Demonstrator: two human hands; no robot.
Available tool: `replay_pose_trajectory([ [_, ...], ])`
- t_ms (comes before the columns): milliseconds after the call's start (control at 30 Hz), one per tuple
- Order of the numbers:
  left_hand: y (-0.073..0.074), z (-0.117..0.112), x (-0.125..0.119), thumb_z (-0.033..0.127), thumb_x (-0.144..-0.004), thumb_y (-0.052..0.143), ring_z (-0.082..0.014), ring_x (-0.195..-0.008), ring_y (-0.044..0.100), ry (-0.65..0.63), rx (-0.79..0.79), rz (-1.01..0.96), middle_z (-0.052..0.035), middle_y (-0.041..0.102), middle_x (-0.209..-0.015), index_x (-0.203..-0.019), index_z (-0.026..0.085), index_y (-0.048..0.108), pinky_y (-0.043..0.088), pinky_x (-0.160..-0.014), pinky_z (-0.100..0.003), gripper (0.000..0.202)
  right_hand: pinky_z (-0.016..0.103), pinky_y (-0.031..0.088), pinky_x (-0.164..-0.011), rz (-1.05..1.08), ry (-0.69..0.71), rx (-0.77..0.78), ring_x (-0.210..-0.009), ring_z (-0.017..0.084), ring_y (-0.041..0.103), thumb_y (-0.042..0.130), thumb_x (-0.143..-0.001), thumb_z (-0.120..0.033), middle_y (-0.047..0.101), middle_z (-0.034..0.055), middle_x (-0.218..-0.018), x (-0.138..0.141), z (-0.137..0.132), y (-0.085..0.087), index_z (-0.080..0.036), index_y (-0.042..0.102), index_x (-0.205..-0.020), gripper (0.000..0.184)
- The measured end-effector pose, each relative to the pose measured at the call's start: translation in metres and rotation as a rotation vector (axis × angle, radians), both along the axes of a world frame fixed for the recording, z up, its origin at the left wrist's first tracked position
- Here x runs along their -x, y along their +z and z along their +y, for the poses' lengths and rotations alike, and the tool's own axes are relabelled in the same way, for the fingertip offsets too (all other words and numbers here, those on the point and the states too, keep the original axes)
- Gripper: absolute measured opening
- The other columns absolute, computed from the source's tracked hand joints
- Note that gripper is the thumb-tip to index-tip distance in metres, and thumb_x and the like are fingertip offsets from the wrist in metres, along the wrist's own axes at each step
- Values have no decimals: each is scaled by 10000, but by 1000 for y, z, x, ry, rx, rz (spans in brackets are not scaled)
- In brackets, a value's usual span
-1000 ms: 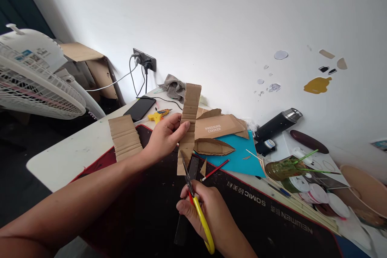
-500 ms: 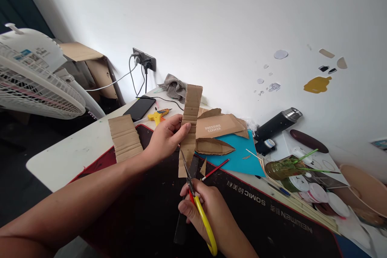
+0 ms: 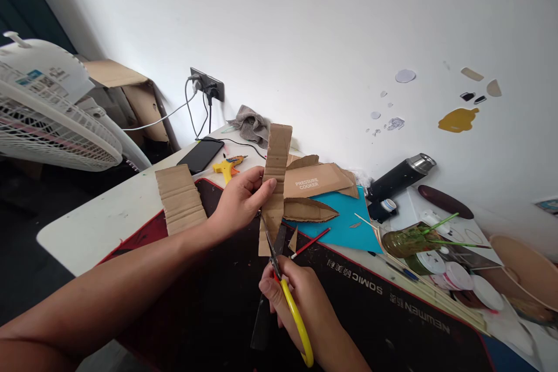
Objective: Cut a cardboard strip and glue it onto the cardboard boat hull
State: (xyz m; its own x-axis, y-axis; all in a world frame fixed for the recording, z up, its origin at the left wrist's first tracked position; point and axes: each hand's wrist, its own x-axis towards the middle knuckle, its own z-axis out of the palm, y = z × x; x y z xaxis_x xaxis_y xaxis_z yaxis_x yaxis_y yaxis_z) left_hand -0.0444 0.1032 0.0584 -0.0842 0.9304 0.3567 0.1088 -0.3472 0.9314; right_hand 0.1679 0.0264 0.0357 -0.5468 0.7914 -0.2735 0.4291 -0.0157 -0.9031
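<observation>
Cardboard strip (image 3: 277, 151), pinched by left fingers (image 3: 265, 188) (right fingers (image 3: 269, 286) grip scissors (image 3: 297, 315)), seemingly overlaps towel (image 3: 250, 124).

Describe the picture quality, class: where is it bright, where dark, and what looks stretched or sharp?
Head view: white wall bright, black mat very dark; same head view: fan seemingly stretched near the edge, scissors without obvious blur.

From the head, the one camera looks forward and down, close over the desk (image 3: 87, 235), facing the wall (image 3: 305, 35) across the upper frame.
</observation>
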Motion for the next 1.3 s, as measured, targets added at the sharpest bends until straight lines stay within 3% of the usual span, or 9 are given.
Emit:
replay_pose_trajectory([
  [400, -1, 0, 0, 585, -1024, 673, -137, -607, 447, 21, -22, 34, 37, 535, -690, -874, 214, 604, 365, -541, -247, 406, 223, 361, -486, -46, -7, -15, -426, 112, 501, 616, -1064, -662, 560, -54, -549, 1, 0, 2, -224, 616, -918, 462],
  [567, 0, 0, -1, 639, -1003, 694, -167, -682, 561, 1, 10, -22, -5, 656, -786, -959, 203, 649, 454, -597, -261, 441, 225, 371, -491, -46, -12, -36, -420, 114, 492, 566, -1089, -660, 541, -60, -535, 2, -2, 1, -229, 596, -914, 466],
  [667, 1, 0, -1, 649, -994, 707, -172, -684, 570, -9, 5, -23, -2, 655, -775, -959, 207, 653, 465, -599, -263, 446, 229, 389, -502, -54, -17, -58, -440, 123, 508, 549, -1093, -666, 544, -54, -544, 2, -2, -1, -231, 594, -911, 474],
  [967, -6, 3, 2, 581, -1026, 671, -154, -605, 465, 39, -19, 49, 20, 554, -691, -880, 216, 627, 362, -541, -270, 396, 239, 389, -514, -96, -50, -121, -455, 140, 527, 583, -1080, -603, 537, -46, -540, 2, -1, -5, -238, 608, -881, 417],
  [1300, 2, 2, 3, 503, -1043, 643, -137, -604, 412, 21, -76, 93, 36, 500, -662, -806, 225, 563, 339, -528, -250, 373, 265, 321, -544, -208, -50, -236, -552, 165, 549, 550, -1072, -502, 570, -10, -616, 4, 1, -1, -249, 543, -796, 374],
])
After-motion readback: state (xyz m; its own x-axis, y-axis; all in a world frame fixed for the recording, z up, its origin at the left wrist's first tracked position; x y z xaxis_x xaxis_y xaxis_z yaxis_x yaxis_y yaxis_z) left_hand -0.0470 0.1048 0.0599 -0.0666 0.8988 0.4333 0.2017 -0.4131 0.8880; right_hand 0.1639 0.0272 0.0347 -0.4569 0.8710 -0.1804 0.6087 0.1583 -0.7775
